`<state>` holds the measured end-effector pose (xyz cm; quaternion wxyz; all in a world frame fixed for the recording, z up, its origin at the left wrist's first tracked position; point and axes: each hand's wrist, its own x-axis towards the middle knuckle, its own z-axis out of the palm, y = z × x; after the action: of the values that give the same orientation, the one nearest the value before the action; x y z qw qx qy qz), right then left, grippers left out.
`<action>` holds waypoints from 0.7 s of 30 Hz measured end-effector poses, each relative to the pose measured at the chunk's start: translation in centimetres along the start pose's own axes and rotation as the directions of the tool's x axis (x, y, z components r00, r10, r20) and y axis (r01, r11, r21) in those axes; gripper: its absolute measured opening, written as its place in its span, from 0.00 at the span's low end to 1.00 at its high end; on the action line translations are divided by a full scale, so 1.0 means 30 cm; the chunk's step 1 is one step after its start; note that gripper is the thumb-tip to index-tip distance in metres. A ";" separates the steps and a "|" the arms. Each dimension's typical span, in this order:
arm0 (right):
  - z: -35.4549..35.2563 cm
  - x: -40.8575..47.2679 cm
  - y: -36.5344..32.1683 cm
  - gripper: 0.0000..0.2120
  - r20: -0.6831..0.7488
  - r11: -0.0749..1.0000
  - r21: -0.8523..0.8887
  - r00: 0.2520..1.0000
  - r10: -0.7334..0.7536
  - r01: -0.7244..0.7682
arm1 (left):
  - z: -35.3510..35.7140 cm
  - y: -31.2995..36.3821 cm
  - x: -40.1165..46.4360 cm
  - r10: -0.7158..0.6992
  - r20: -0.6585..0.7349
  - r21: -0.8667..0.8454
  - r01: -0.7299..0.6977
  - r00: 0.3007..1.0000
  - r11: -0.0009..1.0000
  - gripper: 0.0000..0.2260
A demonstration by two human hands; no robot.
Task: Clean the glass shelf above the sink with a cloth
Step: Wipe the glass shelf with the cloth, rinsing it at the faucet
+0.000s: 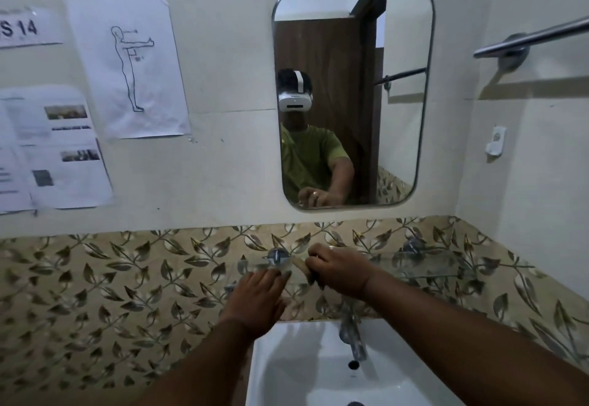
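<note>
— What is the right hand (338, 270) doing?

— It is clenched around a small brownish cloth (302, 268), pressing it onto the glass shelf (424, 265). The bunched end of the cloth sticks out on the thumb side, just beside the shelf's left metal bracket (278, 256).

— And the left hand (259, 294)?

— Released, grasping nothing. The fingers are stretched out flat and close together, their tips at the front edge of the glass shelf, just below that left bracket. Whether they press on the glass or only hover at it I cannot tell.

— Where is the shelf itself?

— It runs along the leaf-patterned tile band (111, 275), fixed by the left bracket and a second bracket (412, 244) further right. The part right of the right hand lies bare.

— What sits around the shelf?

— Below it, the white sink (287, 370) with a chrome tap (352, 335), under the right wrist. Above it, a rounded mirror (352, 93) reflects a person in a green shirt wearing a white headset, one hand at the shelf. Left of the mirror, printed sheets (126, 61) are stuck on the wall; right of it, a metal towel rail (535, 37).
</note>
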<state>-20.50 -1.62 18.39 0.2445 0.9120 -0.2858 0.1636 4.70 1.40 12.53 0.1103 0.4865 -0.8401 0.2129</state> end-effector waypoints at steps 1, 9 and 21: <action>-0.008 0.016 0.006 0.09 -0.009 1.000 0.000 1.000 0.013 -0.013 | -0.013 -0.020 0.003 -0.074 0.016 -0.014 0.074 0.997 0.997 0.29; -0.019 0.089 0.050 0.17 0.027 0.975 0.066 0.978 0.209 -0.210 | -0.002 -0.137 0.022 -0.376 0.135 -0.017 0.381 0.917 0.924 0.43; 0.040 0.273 0.039 0.17 0.234 0.944 0.091 0.928 0.289 -0.317 | 0.131 -0.132 0.086 -0.306 0.272 -0.094 0.342 0.912 0.935 0.50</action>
<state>-14.60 -6.72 21.39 0.1250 0.8829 -0.4374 0.1165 6.91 -4.15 11.05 0.0697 0.6336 -0.7675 0.0686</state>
